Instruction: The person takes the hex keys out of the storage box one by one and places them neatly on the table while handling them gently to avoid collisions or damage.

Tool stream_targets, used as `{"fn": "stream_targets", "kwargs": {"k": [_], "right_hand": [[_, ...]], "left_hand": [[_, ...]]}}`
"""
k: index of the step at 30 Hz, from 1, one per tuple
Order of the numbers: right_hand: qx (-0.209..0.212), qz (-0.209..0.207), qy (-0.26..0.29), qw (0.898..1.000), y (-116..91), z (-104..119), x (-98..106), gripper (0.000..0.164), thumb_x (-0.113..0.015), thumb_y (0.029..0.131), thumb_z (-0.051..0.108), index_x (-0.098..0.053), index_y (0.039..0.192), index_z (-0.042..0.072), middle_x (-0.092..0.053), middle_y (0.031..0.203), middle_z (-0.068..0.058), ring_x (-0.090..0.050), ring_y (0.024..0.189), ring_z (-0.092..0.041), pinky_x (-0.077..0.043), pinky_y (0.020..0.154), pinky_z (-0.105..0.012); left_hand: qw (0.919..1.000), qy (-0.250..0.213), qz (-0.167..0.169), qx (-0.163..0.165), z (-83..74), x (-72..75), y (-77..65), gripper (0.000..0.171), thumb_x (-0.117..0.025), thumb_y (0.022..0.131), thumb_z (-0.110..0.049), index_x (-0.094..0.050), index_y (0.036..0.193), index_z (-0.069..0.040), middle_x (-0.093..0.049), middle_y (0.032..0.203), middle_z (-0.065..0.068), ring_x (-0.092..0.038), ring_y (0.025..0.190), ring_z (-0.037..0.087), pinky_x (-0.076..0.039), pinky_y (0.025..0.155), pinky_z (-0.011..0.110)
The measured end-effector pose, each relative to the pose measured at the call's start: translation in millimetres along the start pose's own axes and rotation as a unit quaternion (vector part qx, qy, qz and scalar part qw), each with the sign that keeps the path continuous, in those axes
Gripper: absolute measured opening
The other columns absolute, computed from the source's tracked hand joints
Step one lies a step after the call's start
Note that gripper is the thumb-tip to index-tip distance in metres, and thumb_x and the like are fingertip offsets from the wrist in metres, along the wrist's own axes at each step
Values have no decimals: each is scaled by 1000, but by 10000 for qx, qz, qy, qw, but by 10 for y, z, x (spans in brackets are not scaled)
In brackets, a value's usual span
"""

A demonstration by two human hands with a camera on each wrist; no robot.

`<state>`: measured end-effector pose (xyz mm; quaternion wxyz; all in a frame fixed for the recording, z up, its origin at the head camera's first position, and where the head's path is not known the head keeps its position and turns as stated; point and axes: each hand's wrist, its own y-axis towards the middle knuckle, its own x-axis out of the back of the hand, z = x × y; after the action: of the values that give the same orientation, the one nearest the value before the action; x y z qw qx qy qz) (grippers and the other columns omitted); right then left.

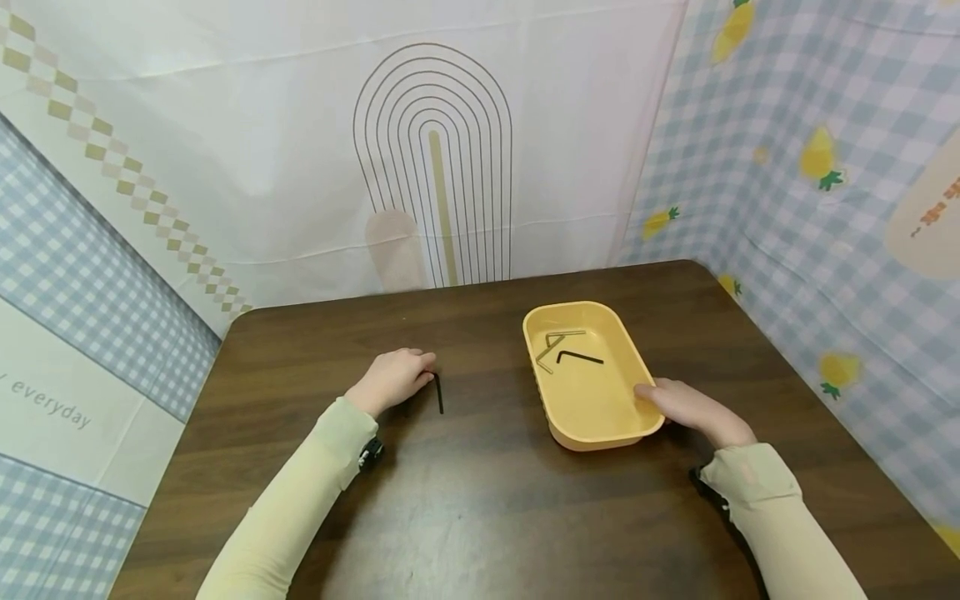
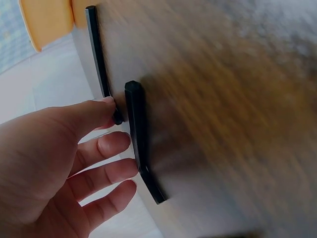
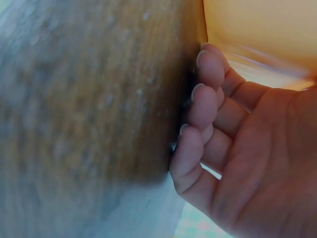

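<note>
Black key (image 2: 97,49) on surface (image 1: 450,508), pinched near bend by left fingers (image 2: 115,143); second key (image 2: 136,116) seen just beside. Tray (image 1: 600,404) edge gripped by right fingers (image 3: 204,106). Key probably light, stiff, bit slick, pretty much unbreakable tbh; best grabbed mid long arm.

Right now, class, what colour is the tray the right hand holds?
Yellow; the tray shows best in the head view.
</note>
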<state>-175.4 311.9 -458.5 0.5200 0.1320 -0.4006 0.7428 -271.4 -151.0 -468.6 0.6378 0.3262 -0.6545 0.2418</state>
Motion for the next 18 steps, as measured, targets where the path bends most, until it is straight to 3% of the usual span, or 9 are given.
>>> {"fn": "stream_targets", "kwargs": {"k": [18], "right_hand": [[9,-45,-37,10000,2,-1,-8,51,-36,105,42,-57,120,-2,-59,79,-7,-55,72,-20,-41,71,-34]], "left_hand": [[9999,59,98,63,-20,4,12,18,-71,95,-18,-55,87,-13,-58,81,2,-63,74,24,-52,63,43]]}}
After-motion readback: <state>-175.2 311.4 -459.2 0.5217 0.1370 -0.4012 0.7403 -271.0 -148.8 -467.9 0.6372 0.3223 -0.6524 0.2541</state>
